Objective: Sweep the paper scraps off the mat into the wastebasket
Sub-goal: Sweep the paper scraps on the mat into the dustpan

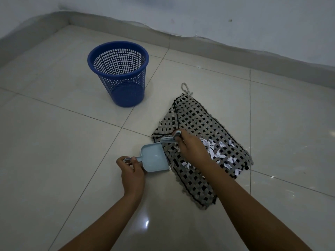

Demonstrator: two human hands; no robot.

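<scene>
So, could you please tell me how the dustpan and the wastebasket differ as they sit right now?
The dustpan is pale blue and solid; the wastebasket is deep blue with mesh walls. The dustpan lies low against the mat's edge, held by the left hand; the wastebasket stands upright, apart and untouched. Neither shows paper scraps inside yet.

We are viewing from one head-worn wide-angle camera, looking forward and down at the tiled floor (72,142), close above both forearms, facing the wall (235,19).
</scene>
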